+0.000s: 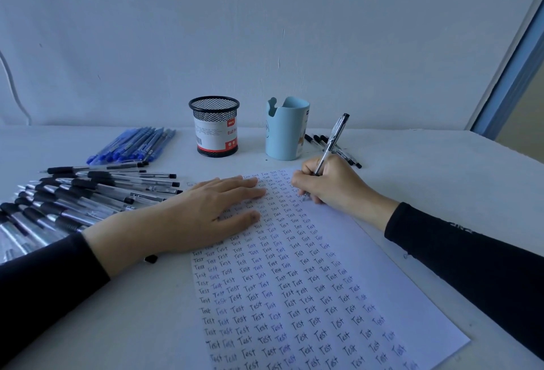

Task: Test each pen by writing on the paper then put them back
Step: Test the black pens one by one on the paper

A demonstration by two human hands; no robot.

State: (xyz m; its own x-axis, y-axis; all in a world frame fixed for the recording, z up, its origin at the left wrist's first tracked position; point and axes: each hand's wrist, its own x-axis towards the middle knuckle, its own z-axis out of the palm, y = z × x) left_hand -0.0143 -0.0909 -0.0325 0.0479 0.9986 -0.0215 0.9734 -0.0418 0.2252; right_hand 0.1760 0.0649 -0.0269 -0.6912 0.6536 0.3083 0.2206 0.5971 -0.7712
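- Here we see a white table [426, 169] against a pale wall [265, 31], black pens [88, 193] heaped at nine o'clock.
- Our left hand [200, 213] lies flat on the paper [368, 266], fingers straight together.
- Our right hand [332, 183], at one o'clock, pinches a pen [335, 134], tip on paper.

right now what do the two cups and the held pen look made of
Black cup: metal wire mesh, matte, see-through lattice above a paper-like label. Blue cup: likely smooth plastic, opaque, soft sheen. Pen: clear glossy plastic barrel, black end, probably plastic too.
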